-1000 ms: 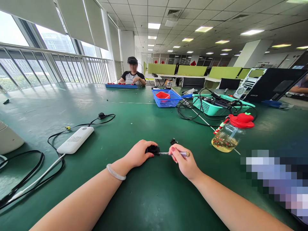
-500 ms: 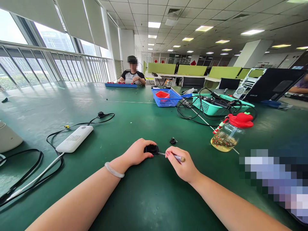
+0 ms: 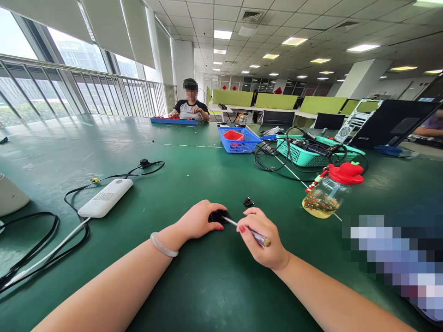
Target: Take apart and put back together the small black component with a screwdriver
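My left hand (image 3: pixel 197 219) is closed around a small black box-like part (image 3: pixel 218 216), thumb on the near side and fingers on the far side, low over the table. Much of that part is hidden by the fingers. In my right hand (image 3: pixel 265 240) is a slim screwdriver (image 3: pixel 259 237) with a brown handle end. Its thin metal shaft points left, and the tip meets the black part. Just beyond my right hand lies a cluster of small black pieces (image 3: pixel 248 202), touched by neither hand.
On the green table (image 3: pixel 194 180) a white power bank (image 3: pixel 105 198) with cables lies left. A drink bottle with a red lid (image 3: pixel 325 191) stands right. Farther back are a blue basket (image 3: pixel 238 146) and a teal basket of cables (image 3: pixel 301 157). Another person (image 3: pixel 190 103) sits opposite.
My right hand has shifted slightly right and nearer to me, tilting the screwdriver more steeply, with its tip now over the black part. My left hand keeps its hold.
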Demonstrator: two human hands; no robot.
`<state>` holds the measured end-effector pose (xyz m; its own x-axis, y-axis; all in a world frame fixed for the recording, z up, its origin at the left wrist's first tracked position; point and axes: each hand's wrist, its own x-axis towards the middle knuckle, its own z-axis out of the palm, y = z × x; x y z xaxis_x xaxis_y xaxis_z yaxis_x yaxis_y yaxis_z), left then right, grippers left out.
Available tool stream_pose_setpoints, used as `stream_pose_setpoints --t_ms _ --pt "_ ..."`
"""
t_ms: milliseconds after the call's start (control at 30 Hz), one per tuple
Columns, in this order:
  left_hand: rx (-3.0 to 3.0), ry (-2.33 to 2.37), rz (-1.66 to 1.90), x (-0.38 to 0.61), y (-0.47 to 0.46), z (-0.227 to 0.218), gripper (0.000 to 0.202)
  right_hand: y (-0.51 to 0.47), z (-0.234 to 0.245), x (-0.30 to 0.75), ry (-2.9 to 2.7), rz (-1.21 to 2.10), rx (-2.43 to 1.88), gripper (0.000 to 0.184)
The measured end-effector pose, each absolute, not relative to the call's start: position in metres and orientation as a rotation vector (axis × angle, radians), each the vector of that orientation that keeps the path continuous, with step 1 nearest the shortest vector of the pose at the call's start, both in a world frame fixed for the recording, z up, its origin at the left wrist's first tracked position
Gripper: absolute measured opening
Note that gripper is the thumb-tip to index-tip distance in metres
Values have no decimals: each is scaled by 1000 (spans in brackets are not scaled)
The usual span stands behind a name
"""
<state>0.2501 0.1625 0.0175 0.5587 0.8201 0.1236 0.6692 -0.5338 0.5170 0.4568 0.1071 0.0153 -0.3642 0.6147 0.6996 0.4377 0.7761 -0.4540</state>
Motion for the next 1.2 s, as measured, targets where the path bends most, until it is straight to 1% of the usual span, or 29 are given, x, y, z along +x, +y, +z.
stream_pose_setpoints --t_ms 100,233,367,433,533,633,700,767,833,900,1033,1133,1200 --pt "2394 1194 515 249 162 16 44 108 16 459 -1920 207 -868 19" --pt "2411 1165 523 249 163 14 42 112 14 459 -1898 321 -1003 24" --pt "2433 1130 603 250 162 14 40 112 13 459 -1914 371 -1007 25" --pt "2443 1122 688 251 160 15 41 112 12 460 -1898 345 -972 24" --pt "2438 1192 825 252 160 17 40 117 11 467 -1742 218 -956 22" --pt "2403 1394 939 251 161 16 38 132 6 481 -1467 153 -1164 28" --pt "2381 1560 913 250 162 14 38 145 2 491 -1305 165 -1296 38" --pt "2372 1703 782 249 163 11 38 156 -3 500 -1217 171 -1339 44" --pt "2379 1782 644 248 162 10 35 163 -6 506 -1199 192 -1337 46" --pt "2387 1805 586 248 161 12 34 165 -7 506 -1240 260 -1327 46" --pt "2390 1748 636 250 158 16 49 154 -2 497 -1431 333 -1253 46" --pt "2452 1517 677 250 157 14 45 146 4 491 -1555 275 -1173 46" --pt "2519 1324 631 251 157 12 48 144 7 489 -1544 237 -1180 45"
